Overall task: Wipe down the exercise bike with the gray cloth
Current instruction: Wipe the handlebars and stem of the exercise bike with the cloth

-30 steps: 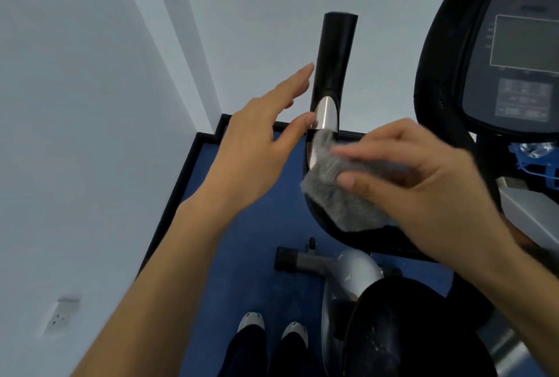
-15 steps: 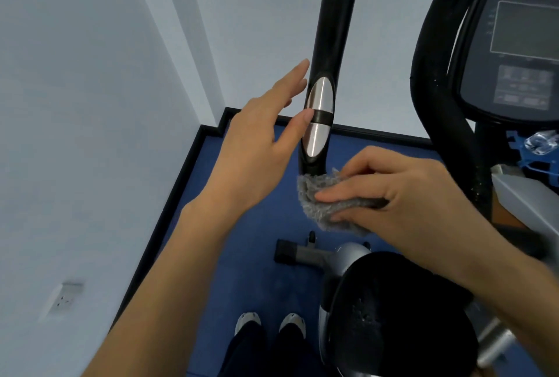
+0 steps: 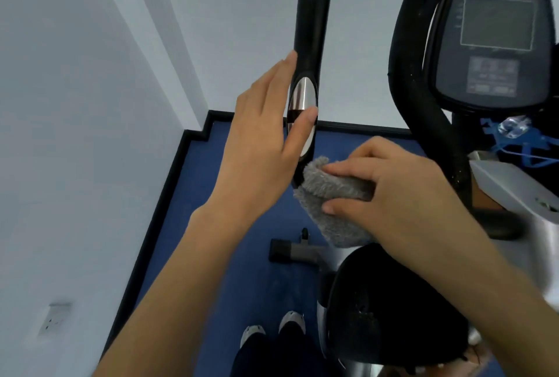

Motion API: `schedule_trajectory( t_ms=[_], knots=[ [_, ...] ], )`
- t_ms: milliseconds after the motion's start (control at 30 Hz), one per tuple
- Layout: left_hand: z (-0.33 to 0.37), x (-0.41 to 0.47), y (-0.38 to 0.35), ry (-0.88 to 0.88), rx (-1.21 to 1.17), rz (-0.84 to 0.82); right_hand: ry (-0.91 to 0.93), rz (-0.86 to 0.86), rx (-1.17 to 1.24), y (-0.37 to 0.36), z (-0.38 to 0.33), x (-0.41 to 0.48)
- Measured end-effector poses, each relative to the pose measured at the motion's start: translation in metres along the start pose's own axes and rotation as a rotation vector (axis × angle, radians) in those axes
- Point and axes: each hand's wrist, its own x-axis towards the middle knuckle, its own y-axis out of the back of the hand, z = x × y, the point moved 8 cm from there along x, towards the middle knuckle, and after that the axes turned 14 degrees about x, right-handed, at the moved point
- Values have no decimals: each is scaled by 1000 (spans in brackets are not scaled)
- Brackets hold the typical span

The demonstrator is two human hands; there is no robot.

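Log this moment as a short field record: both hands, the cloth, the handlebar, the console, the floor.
left hand: open, fingers straight, thumb laid on the handlebar's silver plate
right hand: closed on the gray cloth
gray cloth: bunched, pressed to the bar just below the silver plate
handlebar: black, upright, open top end, silver plate midway
console: on the right, screen dark
floor: blue, dark edging along the walls
wall socket: low on the left wall

The gray cloth [image 3: 329,204] hides the handlebar [image 3: 311,37] base; console [image 3: 496,40] text blurred.
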Motion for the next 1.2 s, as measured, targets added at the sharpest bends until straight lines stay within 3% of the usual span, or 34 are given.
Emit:
schedule_trajectory(
  t_ms=[233,367,467,600,700,833,1033,1200],
  knots=[
    [8,1,-8,-27,54,-28,43,-46,-107,-7,-4,-5],
    [10,-2,-11,-34,52,-43,17,0,-35,-7,-5,2],
    [10,-1,-8,-34,49,-33,49,-85,-111,-2,-4,-2],
    [13,-2,-2,-46,62,25,-23,245,165,59,11,-17],
    [18,-3,-4,-25,72,50,-24,337,248,70,14,-31],
    [23,-5,-13,15,60,38,16,233,53,36,12,-29],
    [19,-4,-15,17,61,60,-2,-85,-168,13,15,-32],
    [22,-6,-19,11,47,81,12,-73,-204,9,9,-19]
  ],
)
